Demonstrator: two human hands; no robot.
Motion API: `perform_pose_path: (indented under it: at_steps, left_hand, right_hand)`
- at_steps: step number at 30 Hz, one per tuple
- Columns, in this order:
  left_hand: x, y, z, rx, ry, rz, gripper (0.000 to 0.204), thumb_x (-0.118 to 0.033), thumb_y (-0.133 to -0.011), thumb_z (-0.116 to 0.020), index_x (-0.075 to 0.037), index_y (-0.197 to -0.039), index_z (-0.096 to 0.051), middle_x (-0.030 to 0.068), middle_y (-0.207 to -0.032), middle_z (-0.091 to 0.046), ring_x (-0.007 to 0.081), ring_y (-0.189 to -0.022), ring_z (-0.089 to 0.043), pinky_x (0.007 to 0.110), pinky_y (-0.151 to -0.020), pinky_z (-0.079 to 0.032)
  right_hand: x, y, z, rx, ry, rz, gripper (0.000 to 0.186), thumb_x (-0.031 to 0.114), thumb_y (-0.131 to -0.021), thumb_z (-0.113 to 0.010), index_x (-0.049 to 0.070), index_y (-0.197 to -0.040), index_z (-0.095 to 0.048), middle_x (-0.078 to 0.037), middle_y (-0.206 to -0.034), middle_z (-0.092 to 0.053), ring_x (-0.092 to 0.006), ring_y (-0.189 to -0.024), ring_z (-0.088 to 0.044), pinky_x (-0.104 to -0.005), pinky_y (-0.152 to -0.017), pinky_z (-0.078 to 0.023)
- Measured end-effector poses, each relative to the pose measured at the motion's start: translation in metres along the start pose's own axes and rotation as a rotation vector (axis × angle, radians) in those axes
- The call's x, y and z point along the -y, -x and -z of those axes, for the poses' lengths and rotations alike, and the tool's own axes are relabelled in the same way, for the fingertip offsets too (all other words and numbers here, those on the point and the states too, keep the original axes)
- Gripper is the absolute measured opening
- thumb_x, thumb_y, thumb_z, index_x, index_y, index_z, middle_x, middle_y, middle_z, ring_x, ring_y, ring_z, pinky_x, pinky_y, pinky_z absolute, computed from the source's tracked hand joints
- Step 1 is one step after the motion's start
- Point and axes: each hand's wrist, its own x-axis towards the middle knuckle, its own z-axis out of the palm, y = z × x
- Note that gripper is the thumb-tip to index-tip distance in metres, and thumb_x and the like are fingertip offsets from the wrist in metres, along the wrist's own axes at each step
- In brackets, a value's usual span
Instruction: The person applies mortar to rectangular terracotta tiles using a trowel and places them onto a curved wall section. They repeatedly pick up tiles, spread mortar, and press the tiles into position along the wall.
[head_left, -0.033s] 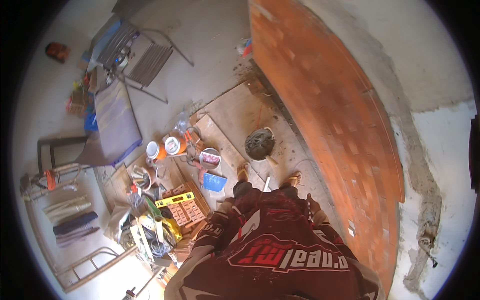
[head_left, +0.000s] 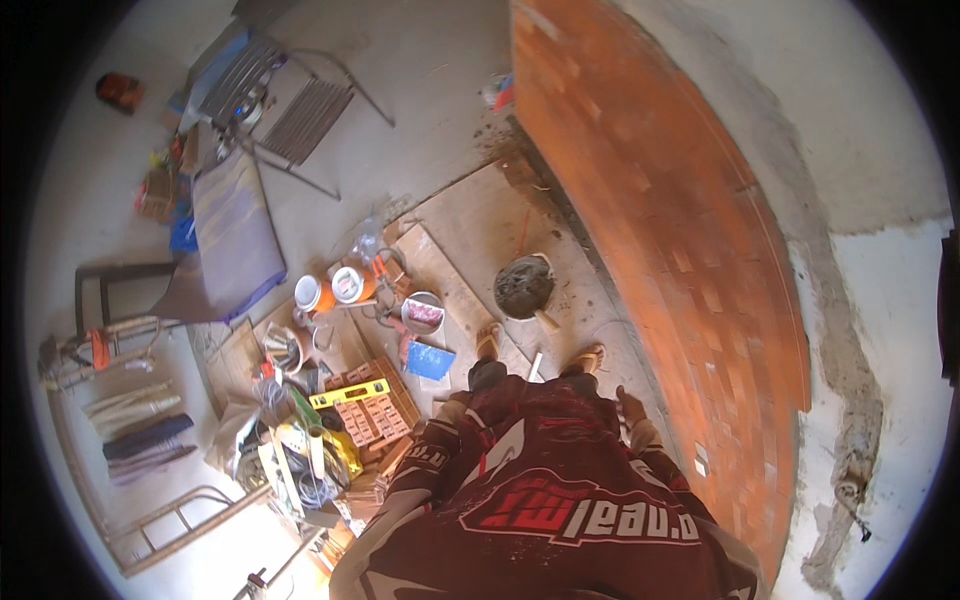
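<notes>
Both my arms hang beside my body in dark red sleeves. My left hand (head_left: 453,409) is by my left thigh, its fingers mostly hidden, and I see nothing held in it. By my right hip is my right hand (head_left: 630,406), a finger stretched forward and nothing visible in its grasp. On the floor ahead of my sandalled feet lies a round pan of grey mortar (head_left: 522,285), with a wooden handle (head_left: 547,322) at its near edge. Left of my feet are a blue flat rectangular piece (head_left: 430,362) and a bucket (head_left: 422,313) with something pinkish inside.
An orange brick wall (head_left: 670,220) rises along my right. To the left lie stacked hollow bricks (head_left: 378,422), a yellow spirit level (head_left: 350,394), two orange-and-white buckets (head_left: 352,286) and a heap of tools. A long board (head_left: 445,275) lies ahead; a folding chair (head_left: 310,120) stands farther off.
The whole view has shifted slightly. My hands and the things on the floor keep their places.
</notes>
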Motion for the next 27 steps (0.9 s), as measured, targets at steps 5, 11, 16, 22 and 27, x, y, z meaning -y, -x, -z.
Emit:
perform_pose_path:
  at_steps: [5,11,16,22,27]
  left_hand:
    - [0.103,-0.005,-0.052,-0.020,0.734,0.657,0.031,-0.033,-0.094,-0.048,-0.009,-0.108,-0.063,0.0113,-0.094,-0.068,0.0248,-0.087,-0.065,0.042,-0.073,-0.050]
    - [0.096,0.027,0.001,-0.220,0.744,0.081,0.013,-0.021,-0.087,-0.056,-0.013,-0.079,-0.062,-0.0018,-0.065,-0.058,0.0144,-0.059,-0.058,0.033,-0.051,-0.044]
    - [0.060,0.009,0.086,0.001,0.942,0.533,0.028,-0.035,-0.089,-0.059,-0.008,-0.091,-0.064,0.0109,-0.087,-0.071,0.0215,-0.071,-0.065,0.035,-0.060,-0.050]
    - [0.185,-0.057,0.134,0.300,1.242,0.646,0.026,-0.036,-0.090,-0.058,-0.014,-0.102,-0.053,0.0071,-0.080,-0.060,0.0223,-0.059,-0.058,0.038,-0.050,-0.045]
    - [0.123,-0.122,0.212,-0.008,0.967,0.744,0.024,-0.029,-0.091,-0.054,-0.013,-0.108,-0.051,0.0100,-0.089,-0.059,0.0231,-0.062,-0.058,0.041,-0.050,-0.044]
  right_hand:
    - [0.053,0.019,-0.028,0.018,0.445,0.394,0.058,0.047,-0.087,-0.059,0.006,-0.128,-0.053,-0.014,-0.119,-0.061,-0.0270,-0.100,-0.063,-0.0378,-0.085,-0.050]
    - [0.016,0.027,-0.075,0.147,0.449,0.328,0.059,0.044,-0.089,-0.060,0.002,-0.130,-0.052,-0.019,-0.119,-0.061,-0.0295,-0.107,-0.060,-0.0363,-0.092,-0.047]
    - [-0.012,0.040,-0.080,0.068,0.471,0.001,0.070,0.056,-0.092,-0.048,0.003,-0.138,-0.045,-0.025,-0.129,-0.054,-0.0351,-0.118,-0.055,-0.0401,-0.100,-0.042]
    - [-0.041,0.066,-0.113,-0.043,0.092,0.202,0.076,0.064,-0.092,-0.038,-0.002,-0.124,-0.056,-0.025,-0.119,-0.061,-0.0347,-0.117,-0.055,-0.0443,-0.098,-0.041]
    - [-0.058,0.063,-0.114,-0.075,0.172,0.057,0.079,0.068,-0.090,-0.037,-0.003,-0.117,-0.060,-0.026,-0.115,-0.062,-0.0372,-0.114,-0.056,-0.0448,-0.097,-0.042]
